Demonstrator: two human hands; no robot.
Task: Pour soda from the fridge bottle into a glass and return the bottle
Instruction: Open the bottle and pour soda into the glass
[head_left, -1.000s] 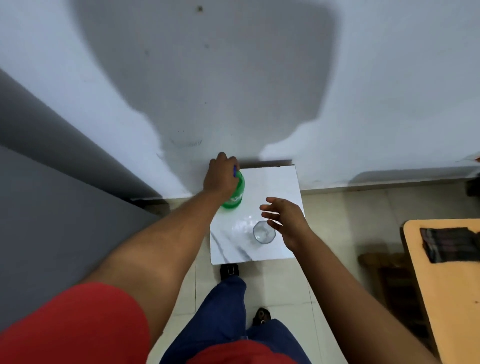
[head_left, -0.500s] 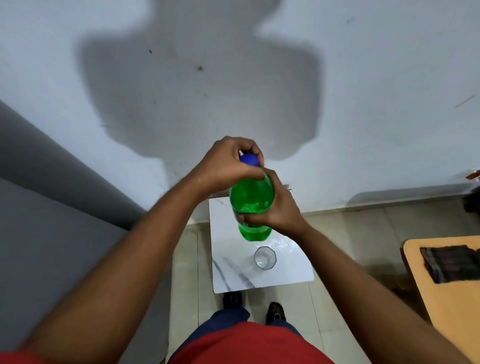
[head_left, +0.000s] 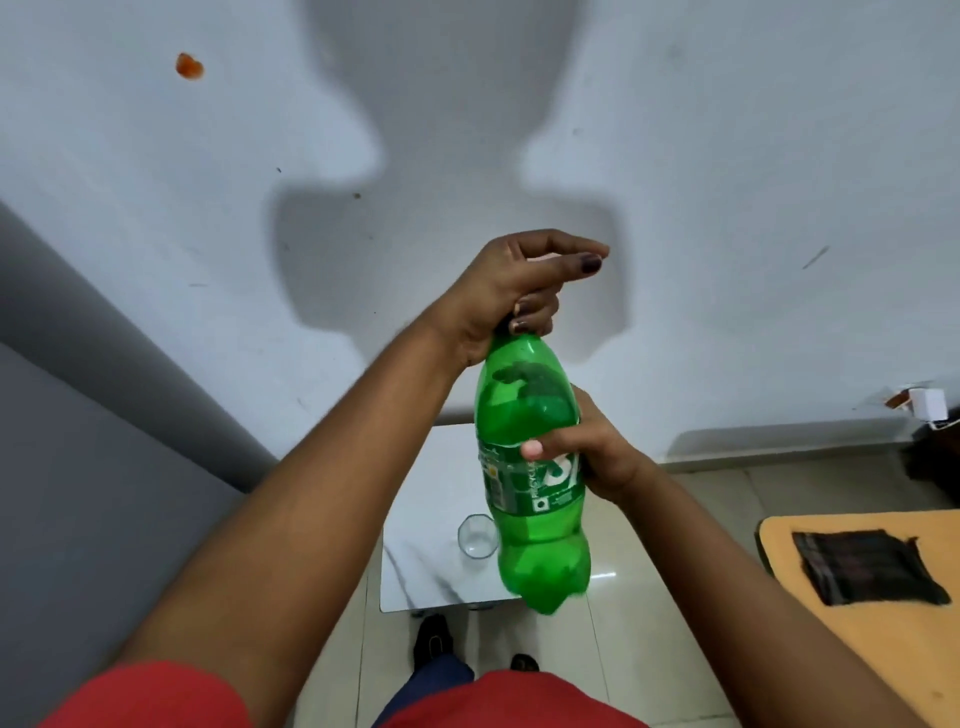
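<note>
A green soda bottle (head_left: 530, 467) is held upright in the air in front of me, above the small white marble table (head_left: 421, 561). My right hand (head_left: 587, 447) grips the bottle's middle at the label. My left hand (head_left: 514, 291) is closed over the bottle's top, and the cap is hidden under its fingers. An empty clear glass (head_left: 475, 535) stands on the table, partly hidden behind the bottle's lower left side.
A white wall rises straight behind the table. A grey surface (head_left: 78, 467) fills the left side. An orange table (head_left: 883, 597) with a dark cloth (head_left: 862, 566) on it stands at the right. My shoes show on the tiled floor below.
Both hands lifted the bottle higher and closer to the camera. My left hand now covers the blue cap, which showed half a second ago. The glass stayed put.
</note>
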